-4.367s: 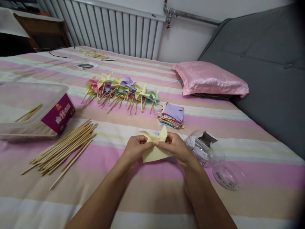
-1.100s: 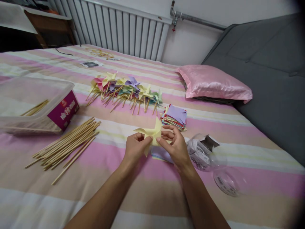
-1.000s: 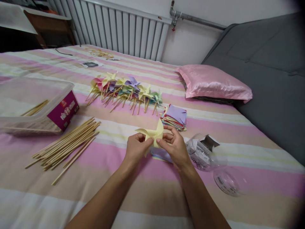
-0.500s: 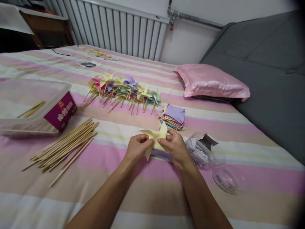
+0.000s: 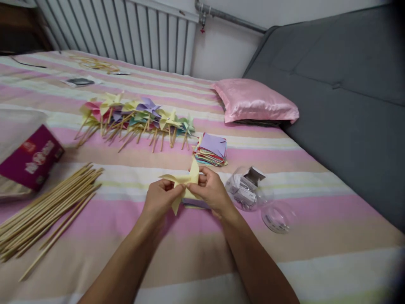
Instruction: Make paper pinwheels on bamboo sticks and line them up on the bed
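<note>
A bed covered in a pink, cream and tan striped sheet (image 5: 196, 253) fills the room, with a white ribbed radiator (image 5: 126, 29) along the far wall, a grey padded headboard (image 5: 332, 93) to the right and a shiny pink satin pillow (image 5: 255, 101) resting against it. On the sheet lie a row of finished pastel paper pinwheels on wooden sticks (image 5: 136, 120), a stack of coloured square papers topped with a lilac sheet (image 5: 211, 150), a loose bundle of thin bamboo skewers (image 5: 47, 207) and a clear plastic box with a magenta label (image 5: 30, 160) at the left edge. A round clear plastic jar (image 5: 245, 190) lies on its side near the right wrist, its clear lid (image 5: 276, 217) just beyond. At centre, the left hand (image 5: 160, 200) and the right hand (image 5: 211, 192) meet over the sheet, fingers curled and thumbs pressed in, together pinching the middle of a pale yellow folded paper pinwheel (image 5: 183, 183), whose pointed blades stick out above and below the fingertips.
</note>
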Tool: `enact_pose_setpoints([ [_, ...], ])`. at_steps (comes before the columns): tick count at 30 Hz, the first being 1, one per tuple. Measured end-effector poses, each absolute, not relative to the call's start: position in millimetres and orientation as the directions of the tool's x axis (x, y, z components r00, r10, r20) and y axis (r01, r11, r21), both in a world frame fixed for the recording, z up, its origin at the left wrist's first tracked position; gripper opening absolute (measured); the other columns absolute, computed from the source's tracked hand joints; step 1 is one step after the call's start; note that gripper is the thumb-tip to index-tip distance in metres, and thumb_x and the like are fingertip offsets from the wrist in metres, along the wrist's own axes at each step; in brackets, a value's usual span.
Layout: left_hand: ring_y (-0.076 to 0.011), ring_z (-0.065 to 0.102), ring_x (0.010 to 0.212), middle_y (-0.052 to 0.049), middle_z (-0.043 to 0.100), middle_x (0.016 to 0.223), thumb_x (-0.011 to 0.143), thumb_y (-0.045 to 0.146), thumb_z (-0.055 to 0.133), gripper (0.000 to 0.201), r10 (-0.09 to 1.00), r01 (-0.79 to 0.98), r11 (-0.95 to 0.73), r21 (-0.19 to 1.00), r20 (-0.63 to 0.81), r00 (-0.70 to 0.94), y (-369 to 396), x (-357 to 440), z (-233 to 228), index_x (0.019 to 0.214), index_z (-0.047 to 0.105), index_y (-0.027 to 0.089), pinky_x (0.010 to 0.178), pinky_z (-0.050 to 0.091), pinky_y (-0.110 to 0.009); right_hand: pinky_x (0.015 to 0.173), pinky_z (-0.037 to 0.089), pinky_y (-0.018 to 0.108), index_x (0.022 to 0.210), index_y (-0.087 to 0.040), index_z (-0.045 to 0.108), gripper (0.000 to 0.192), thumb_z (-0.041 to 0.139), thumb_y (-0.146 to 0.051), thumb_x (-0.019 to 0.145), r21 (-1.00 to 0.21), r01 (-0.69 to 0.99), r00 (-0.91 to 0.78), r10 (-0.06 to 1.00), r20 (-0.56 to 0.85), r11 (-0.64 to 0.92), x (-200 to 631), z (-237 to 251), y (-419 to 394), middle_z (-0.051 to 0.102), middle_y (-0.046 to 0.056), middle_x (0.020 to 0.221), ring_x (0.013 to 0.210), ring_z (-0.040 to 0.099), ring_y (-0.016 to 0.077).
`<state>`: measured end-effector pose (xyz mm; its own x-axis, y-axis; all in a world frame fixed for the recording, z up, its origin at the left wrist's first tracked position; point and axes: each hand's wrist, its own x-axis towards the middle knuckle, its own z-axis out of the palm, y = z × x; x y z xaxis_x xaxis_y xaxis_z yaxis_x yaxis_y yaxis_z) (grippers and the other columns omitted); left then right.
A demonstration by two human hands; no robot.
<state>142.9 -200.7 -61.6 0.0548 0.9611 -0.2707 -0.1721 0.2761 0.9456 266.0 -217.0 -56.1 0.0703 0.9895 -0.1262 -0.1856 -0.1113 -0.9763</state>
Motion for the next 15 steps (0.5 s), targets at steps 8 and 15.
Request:
enact_pose_setpoints([
  [8, -0.0078, 0.044, 0.041, 0.002, 0.055, 0.045, 0.049, 0.025, 0.072, 0.018, 0.957, -0.133, 0.286, 0.949, -0.29, -0.012, -191, 135, -63, 0.052, 0.058, 0.013, 0.041, 0.032, -0.02, 0.07, 0.05, 0.029, 0.101, -0.02, 0.055, 0.044, 0.072, -0.028, 0.061, -0.975, 0.222, 0.18, 0.983, 0.037, -0.004, 290, -41, -221, 0.063, 0.006, 0.104, 0.083, 0.062, 0.0157],
  [15, -0.0083, 0.045, 0.041, 0.003, 0.053, 0.046, 0.052, 0.027, 0.072, 0.019, 0.955, -0.05, 0.288, 0.956, -0.29, -0.052, -186, 130, -65, 0.053, 0.059, 0.014, 0.04, 0.031, -0.019, 0.068, 0.048, 0.029, 0.08, -0.019, 0.065, 0.011, 0.056, -0.022, 0.074, -0.722, 0.676, 0.439, 0.868, 0.232, -0.149, 344, -13, -239, 0.069, 0.003, 0.077, 0.068, 0.063, 0.0161],
])
